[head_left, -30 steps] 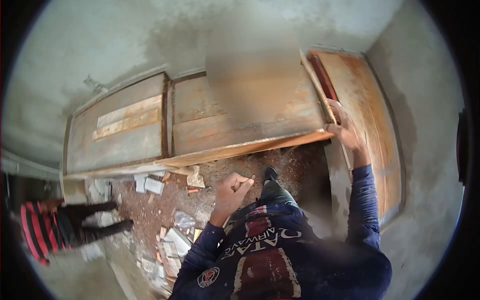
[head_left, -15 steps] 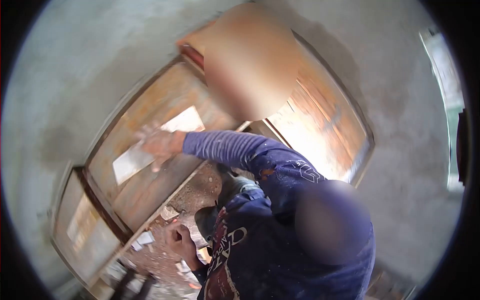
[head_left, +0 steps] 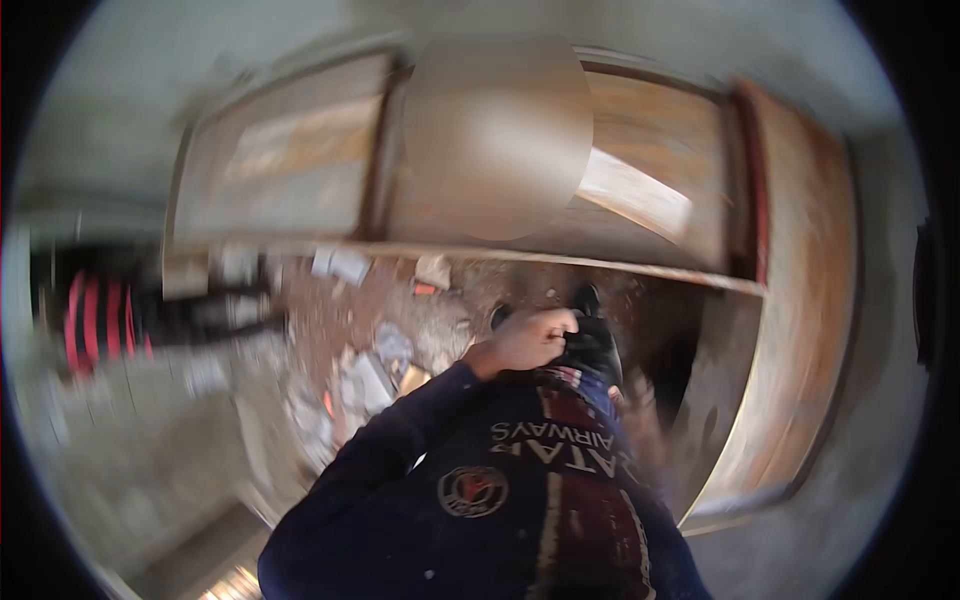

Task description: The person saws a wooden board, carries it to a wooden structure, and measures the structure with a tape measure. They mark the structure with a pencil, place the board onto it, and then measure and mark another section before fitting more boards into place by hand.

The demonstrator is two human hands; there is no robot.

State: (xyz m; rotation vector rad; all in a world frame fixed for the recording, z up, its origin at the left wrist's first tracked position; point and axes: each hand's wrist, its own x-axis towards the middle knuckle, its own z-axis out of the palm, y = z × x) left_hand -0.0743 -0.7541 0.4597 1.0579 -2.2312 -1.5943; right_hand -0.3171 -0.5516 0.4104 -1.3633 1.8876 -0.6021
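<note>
A pale board (head_left: 635, 193) lay slantwise on the desk (head_left: 295, 200), right of centre in the upper part of the frame, its left end lost behind a blurred patch. Neither hand touched it. The left hand (head_left: 528, 340), mid-frame below the desk's front edge, was curled closed in front of the dark shirt (head_left: 585, 470); whether its grip clenched on something small, I couldn't tell. The right hand (head_left: 641, 408), lower and to the right beside the shirt, was too smeared by blur for me to judge its grip.

To handle that board well, I reckoned, one would want both hands spread along its length, keeping it flat and its corners off the desk's surface. Steady feet mattered as much: the shoes (head_left: 585, 298) stood near the centre of the frame, and rubble (head_left: 368, 380) littered the floor (head_left: 335, 305) to their left, where a careless sidestep could trip someone. Farther out, at the left edge, was another person (head_left: 100, 318) in red and black stripes.
</note>
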